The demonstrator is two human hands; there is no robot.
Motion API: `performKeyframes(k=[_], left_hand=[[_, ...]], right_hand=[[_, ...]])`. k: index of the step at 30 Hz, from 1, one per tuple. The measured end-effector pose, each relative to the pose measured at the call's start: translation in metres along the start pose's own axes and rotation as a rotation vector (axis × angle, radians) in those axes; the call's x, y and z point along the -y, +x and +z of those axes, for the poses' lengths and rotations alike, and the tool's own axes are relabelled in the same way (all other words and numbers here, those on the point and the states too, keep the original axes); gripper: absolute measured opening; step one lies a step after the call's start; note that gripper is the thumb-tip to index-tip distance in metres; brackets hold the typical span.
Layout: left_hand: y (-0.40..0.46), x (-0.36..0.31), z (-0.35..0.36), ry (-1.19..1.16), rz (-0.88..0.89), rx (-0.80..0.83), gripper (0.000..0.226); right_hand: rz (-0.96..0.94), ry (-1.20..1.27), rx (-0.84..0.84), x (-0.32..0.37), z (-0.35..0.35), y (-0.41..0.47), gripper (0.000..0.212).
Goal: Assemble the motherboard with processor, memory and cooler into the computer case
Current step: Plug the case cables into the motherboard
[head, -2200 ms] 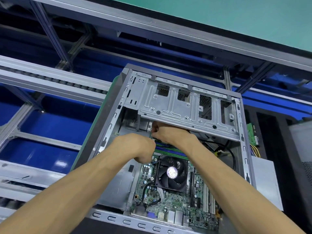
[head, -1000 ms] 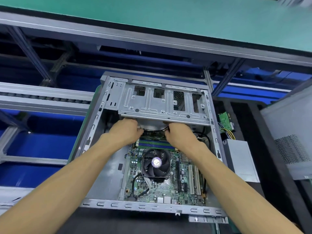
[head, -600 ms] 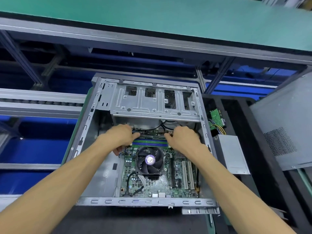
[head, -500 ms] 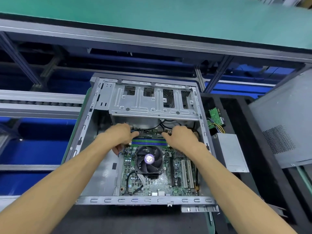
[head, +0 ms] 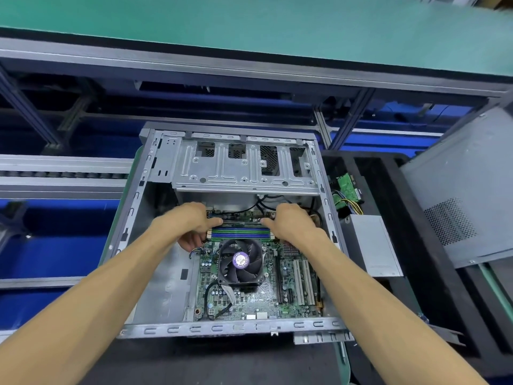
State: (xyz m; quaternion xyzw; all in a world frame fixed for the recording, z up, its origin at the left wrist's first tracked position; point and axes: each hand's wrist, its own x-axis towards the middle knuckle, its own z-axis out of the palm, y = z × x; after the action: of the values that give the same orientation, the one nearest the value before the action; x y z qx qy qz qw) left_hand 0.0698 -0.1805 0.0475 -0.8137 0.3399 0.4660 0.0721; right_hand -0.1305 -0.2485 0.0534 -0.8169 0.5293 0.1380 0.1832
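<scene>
Fingers of the left hand (head: 186, 221) are seen stretched toward the left end of the memory slots (head: 240, 234), with the index finger laid along the top edge there and the lower fingers curled under beside the board's left edge; whether anything is actually gripped cannot be told. Fingers of the right hand (head: 292, 222) are extended in mirror fashion, the index fingertip pressed at the right end of the same slots, and nothing is seen held in that hand. Both hands are placed inside the open computer case (head: 133, 207), which is laid on its side on a dark mat (head: 211, 362). The motherboard (head: 258, 298) is seated flat on the case floor, toward the right half of it, with the cooler (head: 240, 262) and its black fan mounted just below the memory slots. A metal drive cage (head: 244, 165) is fixed across the upper part of the case, and black cables (head: 266, 200) are run beneath it. A power supply (head: 370, 244) is set just outside the case's right wall, with a small green circuit board (head: 347, 187) and coloured wires above it. A grey side panel (head: 466, 187) is propped at the far right.
</scene>
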Motion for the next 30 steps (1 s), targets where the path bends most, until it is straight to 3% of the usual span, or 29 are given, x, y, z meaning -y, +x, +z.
performKeyframes(k=[4, 10, 12, 15, 19, 23, 30], left_hand=[[0.000, 0.002, 0.001, 0.031, 0.025, -0.014, 0.071], [-0.028, 0.015, 0.004, 0.443, 0.252, -0.443, 0.059], [-0.047, 0.018, 0.004, 0.522, 0.350, -0.490, 0.061], [-0.081, 0.027, 0.016, 0.630, 0.447, -0.381, 0.062], [-0.101, 0.034, 0.043, 0.776, 0.429, -0.216, 0.057], [-0.090, 0.038, 0.050, 0.641, 0.463, -0.123, 0.050], [-0.073, 0.056, 0.050, 0.433, 0.513, -0.102, 0.058]], right_hand=[[0.017, 0.004, 0.017, 0.002, -0.001, 0.000, 0.054], [0.005, -0.026, -0.016, 0.003, -0.007, -0.021, 0.054], [-0.014, -0.016, -0.058, 0.004, -0.011, -0.036, 0.057], [-0.066, 0.005, -0.078, 0.013, -0.016, -0.064, 0.055], [-0.199, 0.034, -0.091, 0.031, -0.009, -0.103, 0.054], [-0.266, 0.055, -0.074, 0.040, 0.008, -0.122, 0.052], [-0.285, 0.162, -0.088, 0.033, 0.021, -0.129, 0.049]])
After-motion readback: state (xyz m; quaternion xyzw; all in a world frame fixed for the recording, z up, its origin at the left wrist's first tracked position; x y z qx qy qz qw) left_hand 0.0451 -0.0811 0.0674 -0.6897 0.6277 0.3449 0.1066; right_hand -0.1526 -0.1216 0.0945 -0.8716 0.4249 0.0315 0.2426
